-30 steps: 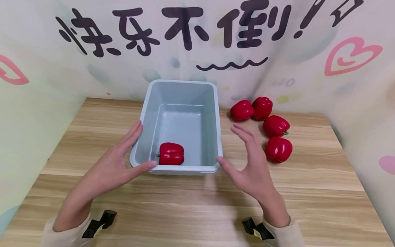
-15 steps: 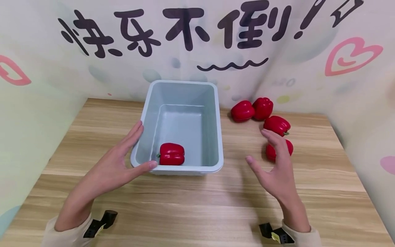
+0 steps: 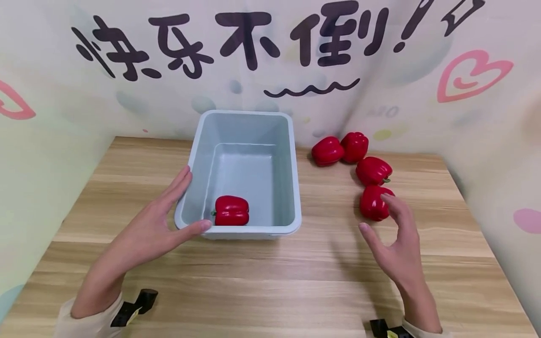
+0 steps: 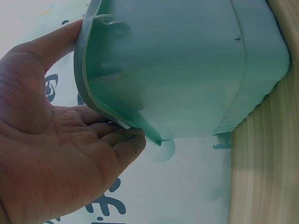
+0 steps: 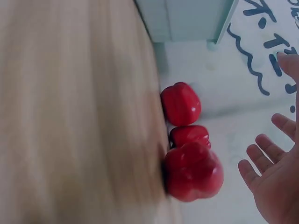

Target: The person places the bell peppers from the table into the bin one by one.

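A light blue-grey bin (image 3: 297, 188) stands on the table with one red bell pepper (image 3: 231, 211) lying inside near its front left corner. My left hand (image 3: 145, 234) rests on the bin's left front corner, thumb on the front rim and fingers along the left side; the left wrist view shows the hand (image 4: 60, 140) at the rim (image 4: 80, 60). My right hand (image 3: 400, 249), thumb and fingers spread apart, hovers just in front of the nearest red pepper (image 3: 374, 204) and holds nothing. In the right wrist view the hand (image 5: 278, 177) is beside the peppers (image 5: 194, 171).
Behind the nearest pepper lie another red pepper (image 3: 373, 171) with a green stem and two more peppers (image 3: 327, 151) (image 3: 354, 147) by the back edge. A printed cloth (image 3: 253, 89) with dark characters hangs behind the wooden table (image 3: 253, 291).
My right hand has moved away from the bin's front right corner, rightward to the nearest pepper outside. My left hand has stayed at the bin.
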Demonstrator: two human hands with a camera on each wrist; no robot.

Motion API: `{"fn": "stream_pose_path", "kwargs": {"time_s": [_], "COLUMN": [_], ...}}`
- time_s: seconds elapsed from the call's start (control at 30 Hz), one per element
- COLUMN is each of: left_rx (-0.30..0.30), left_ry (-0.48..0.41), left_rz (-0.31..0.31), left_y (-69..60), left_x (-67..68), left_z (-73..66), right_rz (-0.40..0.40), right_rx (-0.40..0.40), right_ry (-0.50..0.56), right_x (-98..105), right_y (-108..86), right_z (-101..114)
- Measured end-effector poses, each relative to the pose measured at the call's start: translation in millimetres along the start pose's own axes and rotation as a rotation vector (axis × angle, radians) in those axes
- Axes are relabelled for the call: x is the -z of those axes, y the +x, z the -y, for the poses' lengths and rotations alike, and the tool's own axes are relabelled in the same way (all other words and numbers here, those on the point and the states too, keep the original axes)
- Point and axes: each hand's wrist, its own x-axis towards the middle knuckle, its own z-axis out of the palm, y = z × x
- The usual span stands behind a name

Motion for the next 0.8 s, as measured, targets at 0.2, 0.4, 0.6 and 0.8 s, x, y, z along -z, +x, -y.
{"fn": "stream_pose_path", "kwargs": {"time_s": [0.2, 0.4, 0.6, 0.8], "left_rx": [-0.006, -0.004, -0.001, -0.005], "left_ry": [-0.004, -0.005, -0.004, -0.005], "left_rz": [-0.001, 0.0, 0.0, -0.001], "left_y": [-0.5, -0.8, -1.3, -0.9], "left_x": [0.4, 0.6, 1.1, 0.9], "left_z": [1.3, 1.5, 1.0, 1.0], "right_rz": [-0.045, -0.069, -0.059, -0.032], "right_rx": [-0.03, -0.166, -0.307, -0.442], "right_ry": [0.017, 0.034, 0.039, -0.018], "right_x": [3, 7, 8, 9], "right_y": [-9.8, -14.5, -14.3, -11.4], "right_z": [-9, -15, -23, -30]}}
